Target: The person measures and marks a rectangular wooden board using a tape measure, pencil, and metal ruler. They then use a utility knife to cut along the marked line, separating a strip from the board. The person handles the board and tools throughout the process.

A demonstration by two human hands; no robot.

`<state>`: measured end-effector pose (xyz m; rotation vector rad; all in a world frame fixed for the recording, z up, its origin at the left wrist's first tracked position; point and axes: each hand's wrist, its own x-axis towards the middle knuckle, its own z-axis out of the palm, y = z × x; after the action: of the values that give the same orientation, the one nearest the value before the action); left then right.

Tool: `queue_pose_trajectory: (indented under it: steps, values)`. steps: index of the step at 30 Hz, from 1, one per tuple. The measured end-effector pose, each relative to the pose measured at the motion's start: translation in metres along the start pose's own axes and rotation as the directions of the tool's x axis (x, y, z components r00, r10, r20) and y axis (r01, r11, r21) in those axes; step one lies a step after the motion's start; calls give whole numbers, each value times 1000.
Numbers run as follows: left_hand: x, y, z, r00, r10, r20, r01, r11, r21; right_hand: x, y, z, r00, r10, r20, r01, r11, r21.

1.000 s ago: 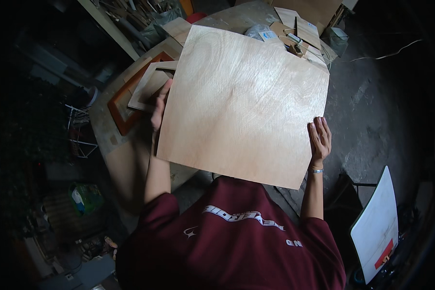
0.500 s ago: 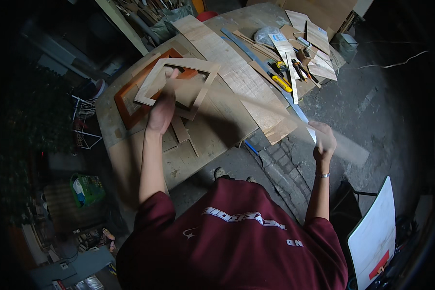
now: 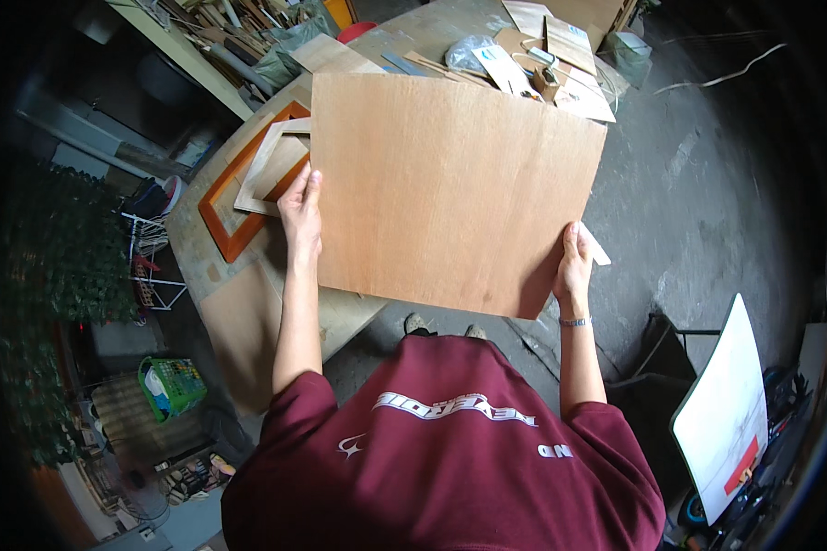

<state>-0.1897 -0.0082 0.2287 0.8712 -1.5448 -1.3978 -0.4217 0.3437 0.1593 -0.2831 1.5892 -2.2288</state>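
Observation:
A large tan plywood sheet (image 3: 450, 184) is raised over the worktable between my two hands. My left hand (image 3: 300, 211) grips its left edge, thumb on the near face, and my right hand (image 3: 573, 262) grips its lower right edge. Just left of the sheet, a pale wooden frame (image 3: 259, 174) rests over an orange-brown wooden frame (image 3: 220, 220). The sheet hides the middle of the table.
The worktable (image 3: 193, 234) carries boards (image 3: 570, 41), a plastic bag (image 3: 469, 51) and small tools at the back. Wood offcuts (image 3: 262, 32) are stacked beyond. A green basket (image 3: 175, 390) sits lower left, a white panel (image 3: 715, 413) lower right, and a loose cable (image 3: 744, 73) upper right.
The sheet has flipped over: it was edge-on half a second ago, and now shows a more uniform tan face in place of the paler, figured one. Both hands still hold it.

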Motion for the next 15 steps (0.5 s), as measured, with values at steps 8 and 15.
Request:
queue_pose_trajectory:
  steps: [8,15]
  values:
    - [-3,1,-4,1000,-17,-24,17,1000,21,-7,-17,10,997,26,70,-24,999,-32]
    - [-43,21,14,936,-259,236,317,914,-252,-30,-67,21,610,-602,515,792,476,-382]
